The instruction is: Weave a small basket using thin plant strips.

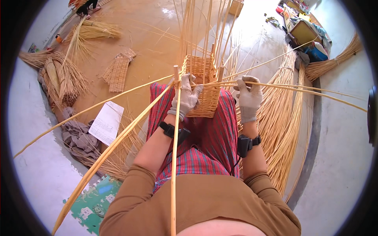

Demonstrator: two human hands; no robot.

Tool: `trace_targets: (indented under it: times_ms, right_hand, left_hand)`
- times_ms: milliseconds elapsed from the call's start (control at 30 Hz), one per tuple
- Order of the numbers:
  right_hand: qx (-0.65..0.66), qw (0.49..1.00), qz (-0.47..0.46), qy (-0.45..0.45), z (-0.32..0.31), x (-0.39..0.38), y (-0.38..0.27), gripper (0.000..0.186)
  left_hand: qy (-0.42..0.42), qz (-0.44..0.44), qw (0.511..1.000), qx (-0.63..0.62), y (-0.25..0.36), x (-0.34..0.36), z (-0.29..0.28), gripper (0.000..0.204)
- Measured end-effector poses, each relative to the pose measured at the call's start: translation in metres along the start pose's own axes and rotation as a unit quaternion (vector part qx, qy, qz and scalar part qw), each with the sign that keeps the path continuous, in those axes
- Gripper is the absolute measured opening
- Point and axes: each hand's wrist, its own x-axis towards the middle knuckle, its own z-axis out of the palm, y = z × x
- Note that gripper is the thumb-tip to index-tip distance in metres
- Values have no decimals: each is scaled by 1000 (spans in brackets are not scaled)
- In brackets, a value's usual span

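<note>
A partly woven wicker basket [206, 104] rests between my knees, with tall thin stakes [197, 27] rising from its far part. My gloved left hand [185, 98] closes around the woven edge by a thick wooden post [176, 74], thumb toward the right. Off to the basket's right, my gloved right hand [249, 98] pinches a long pale rod [299, 88] that runs from the basket past the fingers. Other long rods fan out from the left post, one thick rod [114, 153] slanting down left and another rod [174, 173] coming straight toward me.
Beside my right leg lies a big bundle of rods [271, 129]. On the left are more bundles [65, 78], a woven panel [120, 72], a written sheet [106, 122], a grey cloth [80, 135] and a green foam mat [94, 204]. Household clutter [309, 33] stands at the far right.
</note>
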Motion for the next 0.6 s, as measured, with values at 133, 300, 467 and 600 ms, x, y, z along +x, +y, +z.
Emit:
trace_targets:
  times_ms: [133, 300, 467, 600]
  right_hand:
    - [-67, 998, 0, -3, -1, 1, -3, 16]
    - [-73, 995, -61, 24, -5, -20, 8, 14]
    - [32, 947, -286, -143, 3, -69, 4, 6]
    - [-133, 944, -289, -90, 15, -59, -29, 7]
  left_hand:
    - [20, 16, 999, 46, -21, 11, 5, 37]
    - [36, 56, 995, 70, -46, 19, 13, 34]
    - [43, 70, 995, 64, -41, 18, 16, 33]
    - [40, -42, 996, -74, -25, 12, 22, 32]
